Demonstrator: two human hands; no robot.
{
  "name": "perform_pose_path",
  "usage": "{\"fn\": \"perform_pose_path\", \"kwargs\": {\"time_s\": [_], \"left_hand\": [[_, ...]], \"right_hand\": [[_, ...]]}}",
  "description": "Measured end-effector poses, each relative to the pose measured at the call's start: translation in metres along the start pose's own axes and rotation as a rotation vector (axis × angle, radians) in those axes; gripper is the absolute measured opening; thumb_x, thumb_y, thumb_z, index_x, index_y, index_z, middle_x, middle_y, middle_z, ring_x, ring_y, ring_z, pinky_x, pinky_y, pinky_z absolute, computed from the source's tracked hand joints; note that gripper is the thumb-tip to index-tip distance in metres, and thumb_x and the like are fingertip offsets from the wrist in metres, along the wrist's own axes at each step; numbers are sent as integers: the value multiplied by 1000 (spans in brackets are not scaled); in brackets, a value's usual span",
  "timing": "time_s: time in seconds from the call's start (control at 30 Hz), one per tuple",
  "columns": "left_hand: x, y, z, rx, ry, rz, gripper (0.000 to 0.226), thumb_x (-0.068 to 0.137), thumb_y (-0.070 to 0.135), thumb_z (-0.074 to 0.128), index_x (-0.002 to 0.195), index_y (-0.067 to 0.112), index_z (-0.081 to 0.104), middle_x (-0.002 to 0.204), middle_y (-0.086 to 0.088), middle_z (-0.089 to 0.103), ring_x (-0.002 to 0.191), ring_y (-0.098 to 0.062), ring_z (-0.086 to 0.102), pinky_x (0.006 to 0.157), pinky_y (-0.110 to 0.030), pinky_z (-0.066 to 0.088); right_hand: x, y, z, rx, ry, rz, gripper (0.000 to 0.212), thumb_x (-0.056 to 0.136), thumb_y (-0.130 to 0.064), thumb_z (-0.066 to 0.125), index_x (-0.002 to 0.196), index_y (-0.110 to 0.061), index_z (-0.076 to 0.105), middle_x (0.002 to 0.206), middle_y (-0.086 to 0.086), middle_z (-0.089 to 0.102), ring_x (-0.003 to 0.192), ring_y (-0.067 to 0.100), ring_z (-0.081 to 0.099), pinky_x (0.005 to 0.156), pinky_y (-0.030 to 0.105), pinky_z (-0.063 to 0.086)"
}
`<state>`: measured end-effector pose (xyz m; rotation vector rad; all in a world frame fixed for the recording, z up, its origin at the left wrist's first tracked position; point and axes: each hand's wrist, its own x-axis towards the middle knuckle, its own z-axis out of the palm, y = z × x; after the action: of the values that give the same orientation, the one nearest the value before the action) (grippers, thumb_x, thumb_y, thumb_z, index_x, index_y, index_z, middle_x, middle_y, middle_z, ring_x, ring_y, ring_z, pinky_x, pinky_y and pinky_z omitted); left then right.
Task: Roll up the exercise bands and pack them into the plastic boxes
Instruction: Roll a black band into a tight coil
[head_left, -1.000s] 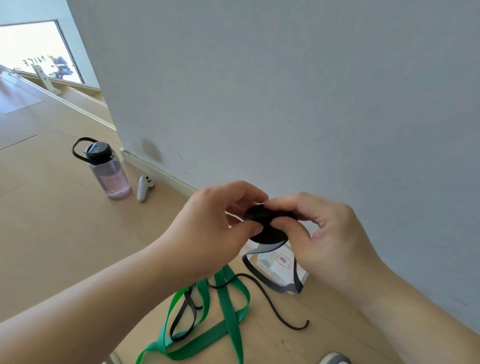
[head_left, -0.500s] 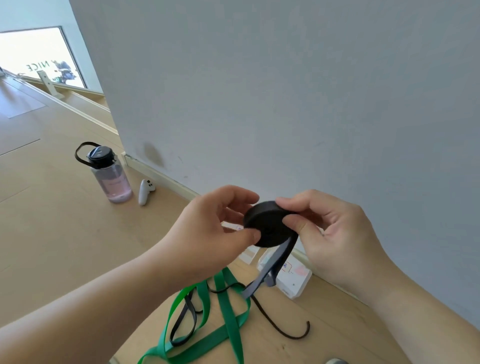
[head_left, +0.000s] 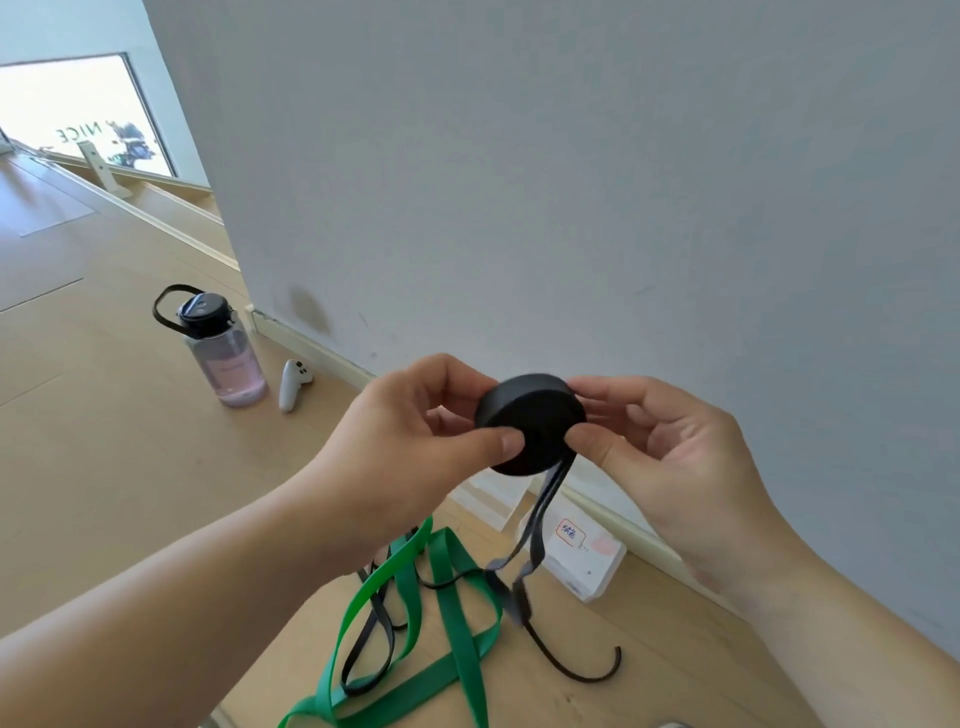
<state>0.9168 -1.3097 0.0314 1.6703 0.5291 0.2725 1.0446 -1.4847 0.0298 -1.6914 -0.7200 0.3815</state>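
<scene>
A black exercise band is wound into a thick round roll (head_left: 530, 421) held up in front of the wall. My left hand (head_left: 410, 452) pinches the roll from the left with thumb on its face. My right hand (head_left: 670, 457) grips it from the right. The unrolled tail of the black band (head_left: 535, 535) hangs down to the wooden floor and ends in a curl. A green band (head_left: 452, 587) lies in loose loops on the floor below, tangled with another thin black band (head_left: 371, 649). A clear plastic box (head_left: 582, 551) with a label sits by the baseboard under my hands.
A pink water bottle (head_left: 228, 364) with a black lid stands on the floor at left, and a white controller (head_left: 292, 384) lies beside it. The grey wall (head_left: 571, 182) rises straight ahead. A flat white piece (head_left: 493, 493) lies next to the box.
The roll has been turned and raised, so more band is wound on and the hanging tail is shorter. The view has tilted slightly downward.
</scene>
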Motion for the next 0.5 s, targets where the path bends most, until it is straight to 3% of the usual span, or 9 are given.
{"fn": "perform_pose_path", "kwargs": {"time_s": [0.07,0.13,0.2,0.3,0.37,0.5], "left_hand": [[-2,1,-2,-194,-36,4,30,76,13,90,95,19,68,94,-12,80,95,-31,77,101,-58,53],[-6,3,1,-246,-44,13,35,72,14,88,98,11,65,96,-15,79,95,-32,77,99,-59,54],[-7,0,7,-93,-3,38,33,75,14,89,99,17,66,95,-4,79,92,-22,77,94,-54,58],[-9,-4,9,183,56,177,42,82,17,85,113,38,66,107,14,74,98,-4,73,91,-31,61],[-9,-6,9,264,35,306,44,86,16,81,122,37,68,112,20,71,104,-2,69,92,-22,58],[-6,-6,10,225,58,312,24,87,7,78,103,26,79,98,14,76,95,-7,73,87,-24,60]], "right_hand": [[1,-2,2,104,-26,-2,38,87,3,73,115,-22,75,105,0,81,105,15,75,96,29,58],[0,-1,4,132,-32,-16,39,90,7,67,117,-22,74,105,1,80,104,15,74,93,23,57],[0,-2,6,101,-3,-34,38,92,9,66,112,-22,75,104,-1,80,104,14,74,92,22,56],[-2,1,4,-122,-12,-108,41,94,8,65,109,-28,78,104,-8,78,104,10,73,92,17,55],[-5,2,5,-270,-49,-189,41,93,9,64,109,-26,79,102,-10,75,104,10,71,87,12,52],[-9,-2,7,-207,3,-134,35,84,6,77,99,-26,82,93,-10,79,93,6,75,83,14,56]]}}
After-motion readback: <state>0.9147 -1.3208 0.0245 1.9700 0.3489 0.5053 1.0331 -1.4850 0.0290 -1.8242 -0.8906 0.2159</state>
